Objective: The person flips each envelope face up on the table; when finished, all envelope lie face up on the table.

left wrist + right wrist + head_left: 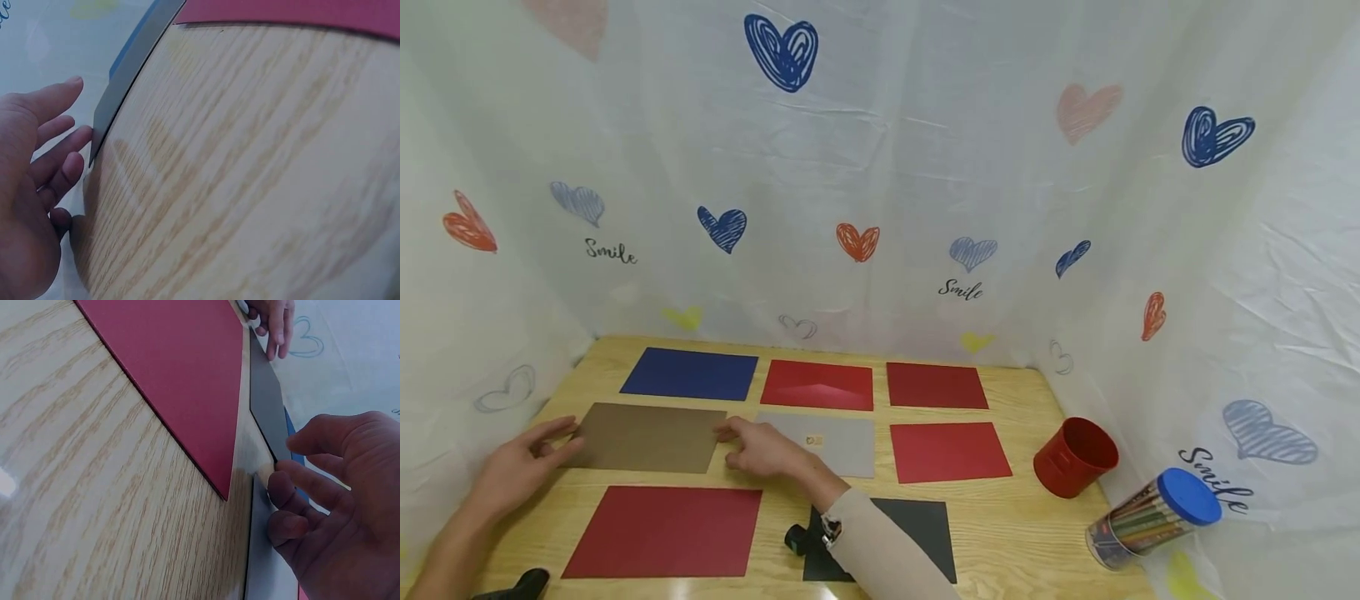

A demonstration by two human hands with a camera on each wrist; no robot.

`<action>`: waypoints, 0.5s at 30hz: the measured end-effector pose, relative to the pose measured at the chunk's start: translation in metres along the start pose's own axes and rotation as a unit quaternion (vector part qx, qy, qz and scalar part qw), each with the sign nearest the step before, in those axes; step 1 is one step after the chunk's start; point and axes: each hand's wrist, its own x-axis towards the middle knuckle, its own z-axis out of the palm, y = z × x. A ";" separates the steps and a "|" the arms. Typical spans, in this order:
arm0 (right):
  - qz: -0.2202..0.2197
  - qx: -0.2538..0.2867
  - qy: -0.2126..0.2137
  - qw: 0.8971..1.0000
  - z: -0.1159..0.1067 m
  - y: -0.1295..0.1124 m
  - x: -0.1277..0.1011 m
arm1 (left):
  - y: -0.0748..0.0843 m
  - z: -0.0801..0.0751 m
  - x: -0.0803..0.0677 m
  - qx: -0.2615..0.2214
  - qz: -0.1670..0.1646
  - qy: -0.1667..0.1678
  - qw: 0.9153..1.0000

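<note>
Between the left hand (518,471) and the right hand (767,451) lies a brown card (646,437), which uneven pushing from either side could skew or slide onto the grey card (847,443) beside the right hand. Relaxed and partly spread, the left hand's fingers touch the card's edge without gripping; the right hand, half open with thumb and forefinger apart, touches the opposite edge.

The bare left forearm (463,533) is slanting upward, and the left hand (523,471) is pointing inward, its fingers spreading loosely — gently bending. The right hand (763,448) is pointing leftward, some fingers curling palmward — the sleeved right forearm (891,550) slanting behind it.
</note>
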 end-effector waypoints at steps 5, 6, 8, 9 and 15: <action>-0.001 0.010 0.004 1.000 -0.001 0.003 -0.001 | 0.000 0.003 0.002 -0.014 -0.007 0.012 1.000; -0.001 0.013 0.005 1.000 -0.001 0.003 -0.001 | 0.000 0.003 0.001 -0.018 -0.006 0.018 1.000; -0.001 0.018 0.004 1.000 -0.001 0.003 -0.001 | -0.001 0.004 -0.001 -0.028 -0.002 0.030 0.999; -0.002 0.020 0.004 1.000 -0.001 0.003 -0.001 | -0.002 0.004 -0.002 -0.035 0.002 0.037 0.999; 0.000 0.039 0.004 0.999 0.000 0.002 -0.002 | -0.005 0.001 -0.009 -0.056 0.015 0.059 0.997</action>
